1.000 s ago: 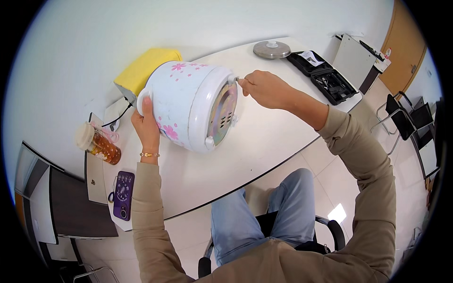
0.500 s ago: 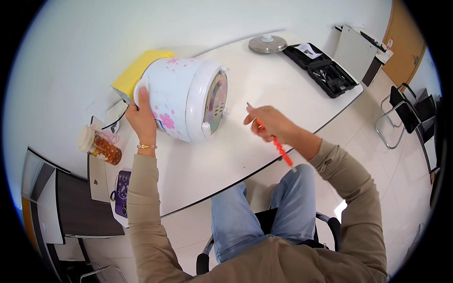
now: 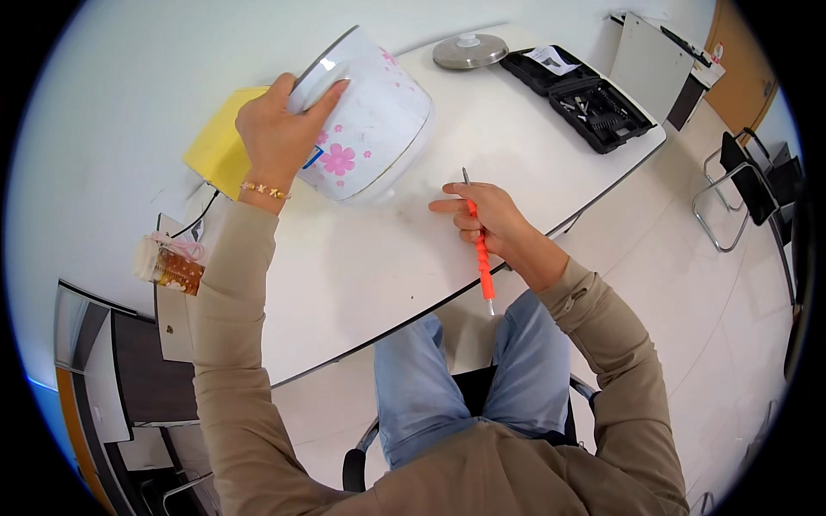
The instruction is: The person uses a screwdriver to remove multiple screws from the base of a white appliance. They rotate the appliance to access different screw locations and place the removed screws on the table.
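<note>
A white rice cooker body (image 3: 383,129) with pink flowers leans at a tilt over the far left of the table, its rim up toward the wall and its lower edge near the tabletop. My left hand (image 3: 280,120) is closed around the handle on its near side. My right hand (image 3: 495,222), at the table's front edge, grips an orange-handled screwdriver (image 3: 483,258). The screwdriver's metal tip points away from me, apart from the cooker. The cooker's underside is hidden now.
A steel lid (image 3: 470,53) and an open black tool case (image 3: 600,116) lie at the back right. Behind my left hand stands a yellow box-like thing (image 3: 222,142). At the left is a brown-patterned bottle (image 3: 176,271). A chair (image 3: 744,185) stands beyond the table.
The cooker has swung from lying with its base toward the right to a more upright tilt, its rim lifted. My left hand rose with it. The screwdriver has turned more upright in my right hand.
</note>
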Motion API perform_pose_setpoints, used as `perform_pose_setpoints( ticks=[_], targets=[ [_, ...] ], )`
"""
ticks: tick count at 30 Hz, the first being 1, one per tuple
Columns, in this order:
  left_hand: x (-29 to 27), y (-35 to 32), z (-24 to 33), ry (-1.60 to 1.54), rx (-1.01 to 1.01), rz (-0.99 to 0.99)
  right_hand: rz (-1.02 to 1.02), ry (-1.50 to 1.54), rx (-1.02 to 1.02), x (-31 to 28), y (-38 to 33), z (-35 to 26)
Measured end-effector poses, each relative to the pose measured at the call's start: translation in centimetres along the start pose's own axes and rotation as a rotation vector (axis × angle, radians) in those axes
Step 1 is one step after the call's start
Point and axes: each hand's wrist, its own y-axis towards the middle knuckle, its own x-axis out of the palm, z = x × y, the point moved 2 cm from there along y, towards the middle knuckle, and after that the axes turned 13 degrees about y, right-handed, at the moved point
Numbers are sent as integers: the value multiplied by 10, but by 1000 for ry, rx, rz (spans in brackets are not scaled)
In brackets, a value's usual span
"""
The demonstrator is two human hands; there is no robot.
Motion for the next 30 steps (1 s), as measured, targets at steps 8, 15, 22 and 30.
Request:
perform_pose_setpoints(
  ticks=[8, 15, 22, 30],
  targets=[
    [21, -4, 23, 58, 337, 28, 15, -184, -55, 9, 5, 9],
    [28, -8, 18, 156, 428, 28, 22, -202, -45, 9, 7, 6],
    [25, 2, 12, 121, 375, 55, 9, -196, -86, 8, 3, 7],
    [19, 7, -10, 119, 69, -90, -11, -295, -118, 6, 6, 12]
  ],
)
